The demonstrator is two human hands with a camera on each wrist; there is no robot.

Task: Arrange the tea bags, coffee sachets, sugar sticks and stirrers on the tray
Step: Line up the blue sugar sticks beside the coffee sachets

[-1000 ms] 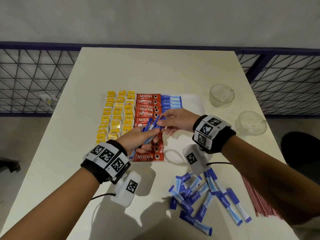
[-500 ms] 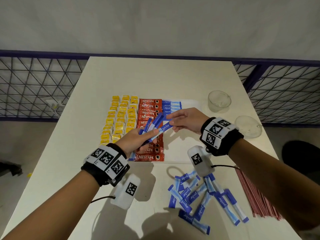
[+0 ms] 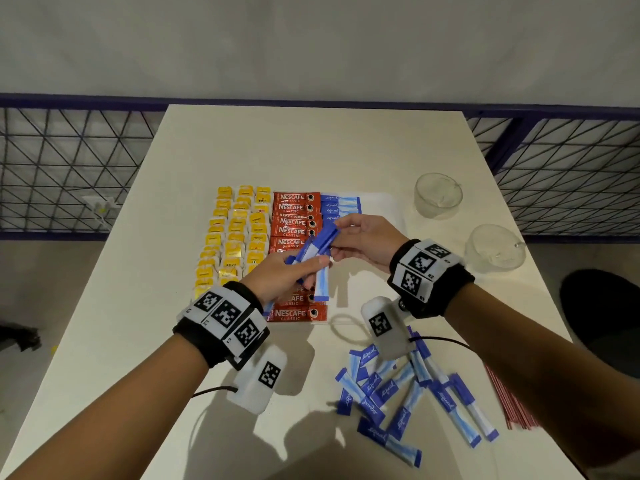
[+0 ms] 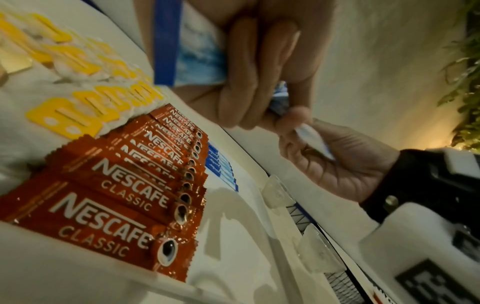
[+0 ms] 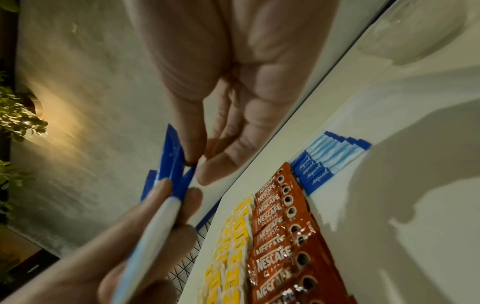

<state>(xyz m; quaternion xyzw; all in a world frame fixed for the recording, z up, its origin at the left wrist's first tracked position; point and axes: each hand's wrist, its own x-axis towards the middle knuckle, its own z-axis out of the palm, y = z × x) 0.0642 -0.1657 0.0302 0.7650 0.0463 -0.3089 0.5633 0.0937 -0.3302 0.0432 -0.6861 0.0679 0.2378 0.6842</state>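
My left hand [image 3: 310, 268] grips a bundle of blue sugar sticks [image 3: 317, 245] above the red coffee sachets [image 3: 293, 209]. One stick of the bundle hangs down from it. My right hand [image 3: 334, 241] pinches the upper end of a stick in that bundle; the blue tip [image 5: 172, 156] shows between thumb and fingers [image 5: 207, 144]. On the white tray [image 3: 382, 204] lie yellow tea bags [image 3: 235, 237] on the left, then the coffee column, then a short row of sugar sticks [image 3: 341, 206]. Red stirrers [image 3: 509, 403] lie off the tray at the table's right edge.
A loose pile of sugar sticks [image 3: 408, 393] lies on the table near me, right of centre. Two clear glass cups [image 3: 438, 195] [image 3: 495, 251] stand at the right side. A wire fence runs behind the table's far edge.
Both hands stay over the coffee column. My right fingers have shifted along the bundle's upper ends, and one stick now hangs down from my left hand.
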